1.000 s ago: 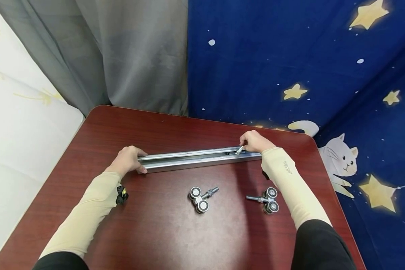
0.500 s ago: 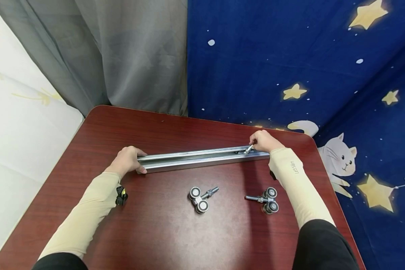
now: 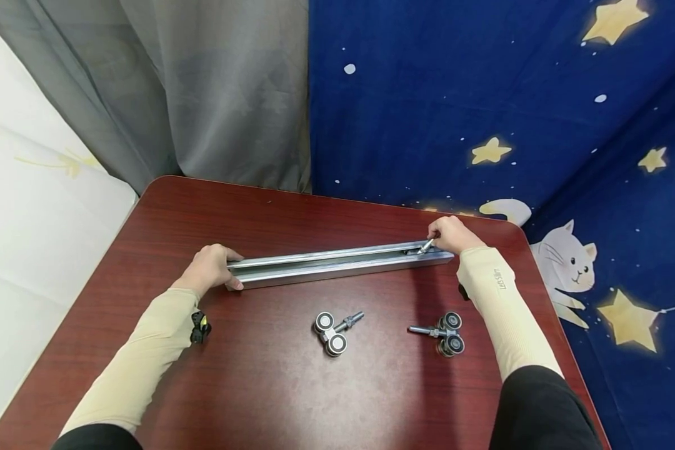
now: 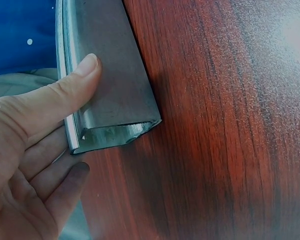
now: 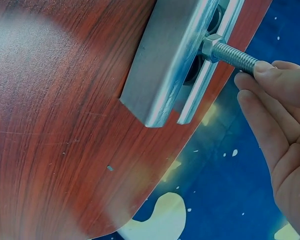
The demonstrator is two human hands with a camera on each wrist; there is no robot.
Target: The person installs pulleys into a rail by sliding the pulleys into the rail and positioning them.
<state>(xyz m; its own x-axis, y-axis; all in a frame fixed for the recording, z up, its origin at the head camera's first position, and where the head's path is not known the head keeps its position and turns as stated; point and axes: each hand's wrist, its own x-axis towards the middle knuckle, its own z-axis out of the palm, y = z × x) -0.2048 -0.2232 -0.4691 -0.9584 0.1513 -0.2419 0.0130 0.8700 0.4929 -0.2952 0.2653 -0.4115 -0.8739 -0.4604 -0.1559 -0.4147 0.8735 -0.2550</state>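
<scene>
"What does the right hand (image 3: pixel 454 234) have hold of?"

"The bolt (image 5: pixel 235 57), pinched at its free tip between thumb and fingers, with no slack showing."

"And where does it lie from that grip?"

"Seen from the head, between eight and nine o'clock, slanting down into the slot of the rail (image 3: pixel 345 271). In the right wrist view, the nut (image 5: pixel 210 48) sits at about ten o'clock from the fingertips, and dark wheels (image 5: pixel 193 72) show in the slot on both sides of it. The rail's nearer end is at seven o'clock from the nut."

"The left hand (image 3: pixel 209 270)?"

"Clasping the rail's other end, thumb laid on one side wall, fingers on the opposite side. From there the rail runs toward three o'clock."

"Further out?"

"On the table (image 3: pixel 247 375), one roller (image 3: pixel 443 333) lies at six o'clock from the right hand, its stem pointing to nine. A second roller (image 3: pixel 329 333), at eight, points its stem to two. Beyond the table hang a grey curtain (image 3: pixel 230 94) at ten and a blue curtain (image 3: pixel 427 94) at twelve."
</scene>
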